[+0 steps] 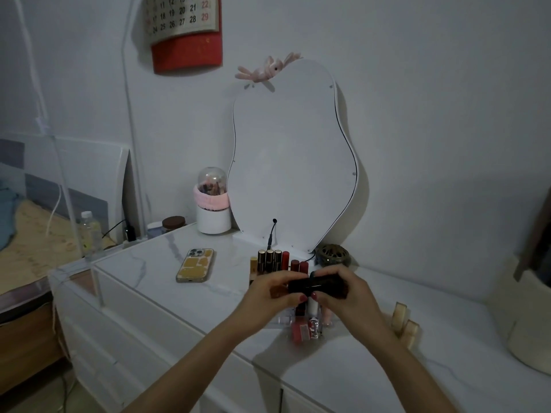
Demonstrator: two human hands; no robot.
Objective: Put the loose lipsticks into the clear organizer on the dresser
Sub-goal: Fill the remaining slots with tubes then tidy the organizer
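Hands meet above the organizer, both gripping one black lipstick held level between them. Left hand curls round the tube's left end; right hand closes on its right end, thumb tips nearly touching below the tube. Whether the cap is being pressed on or twisted cannot be told. Organizer stands on the dresser surface in front of the mirror, largely hidden by the hands; its rear row already carries upright lipsticks, dark-and-gold tubes beside red ones, and further tubes show in the front cells below the hands. Two pale tubes lie loose on the surface right of the organizer, well apart from the phone on its left.

Suggested practice for this step: seat the cap fully, release one hand, turn the tube upright, and lower it straight into a free cell, keeping clear of the standing tubes, which look easy to tip. A gentle vertical entry should avoid shifting the light organizer.
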